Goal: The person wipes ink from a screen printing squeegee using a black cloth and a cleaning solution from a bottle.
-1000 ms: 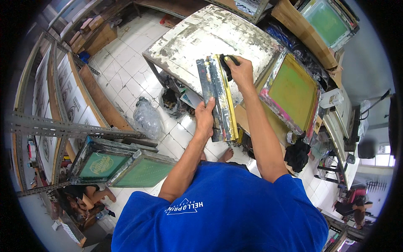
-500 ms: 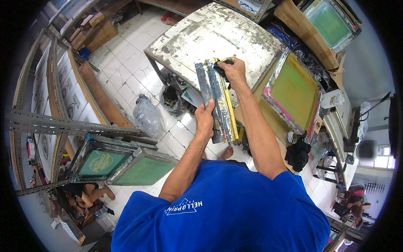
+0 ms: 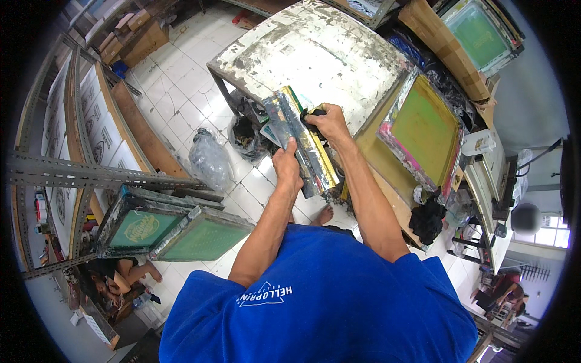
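Observation:
A long, flat, paint-stained squeegee (image 3: 291, 136) with a yellow strip along its right side hangs tilted in front of me, its upper end leaning left over the near edge of the worktable (image 3: 275, 45). My left hand (image 3: 287, 166) is closed on its left edge, with the thumb lying along the face. My right hand (image 3: 330, 126) pinches a bunched black cloth (image 3: 311, 115) and holds it against the yellow side, a bit above the middle. The fingertips of that hand are partly hidden by the cloth.
Right of the table leans a printing screen (image 3: 423, 130) with yellow-green mesh. Black cloth (image 3: 426, 224) is bundled below it. At left stand green screens (image 3: 200, 236) beside a metal rack (image 3: 109, 172). A clear plastic bag (image 3: 209, 160) lies on the tiles. Other people sit at lower left and lower right.
The squeegee has turned so that its upper end leans further left. My right hand has slid down along its yellow side with the cloth; my left hand has moved slightly left.

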`<state>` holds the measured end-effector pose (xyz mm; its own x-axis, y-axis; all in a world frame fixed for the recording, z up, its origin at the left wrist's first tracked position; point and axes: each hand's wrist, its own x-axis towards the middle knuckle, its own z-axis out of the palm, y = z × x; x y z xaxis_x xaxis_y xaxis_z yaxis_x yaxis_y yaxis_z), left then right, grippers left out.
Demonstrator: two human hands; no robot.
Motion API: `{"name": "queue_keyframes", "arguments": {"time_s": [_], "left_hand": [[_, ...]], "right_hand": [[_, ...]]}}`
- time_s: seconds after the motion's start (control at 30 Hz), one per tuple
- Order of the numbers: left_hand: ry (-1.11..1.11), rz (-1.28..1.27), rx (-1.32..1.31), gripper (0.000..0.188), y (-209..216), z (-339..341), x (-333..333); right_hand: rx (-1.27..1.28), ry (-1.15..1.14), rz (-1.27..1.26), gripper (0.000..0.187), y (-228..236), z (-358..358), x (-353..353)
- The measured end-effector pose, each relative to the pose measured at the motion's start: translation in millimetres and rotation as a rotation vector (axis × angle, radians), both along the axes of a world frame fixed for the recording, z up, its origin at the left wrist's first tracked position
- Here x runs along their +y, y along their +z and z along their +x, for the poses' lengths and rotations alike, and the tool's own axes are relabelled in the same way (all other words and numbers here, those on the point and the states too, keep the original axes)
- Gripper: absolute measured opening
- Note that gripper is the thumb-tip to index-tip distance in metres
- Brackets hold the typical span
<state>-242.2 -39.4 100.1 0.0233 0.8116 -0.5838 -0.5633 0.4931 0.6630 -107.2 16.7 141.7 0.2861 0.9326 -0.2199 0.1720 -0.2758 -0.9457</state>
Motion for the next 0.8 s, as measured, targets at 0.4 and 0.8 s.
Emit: {"name": "queue_keyframes", "arguments": {"time_s": [0.4, 0.8], "left_hand": [[0.19, -0.084, -0.06, 0.033, -25, -5, 16], [0.28, -0.154, -0.106, 0.036, -32, -15, 35]], "right_hand": [[-0.021, 0.087, -0.059, 0.019, -25, 1, -30], [-0.135, 0.191, -0.125, 0.021, -3, 5, -57]]}}
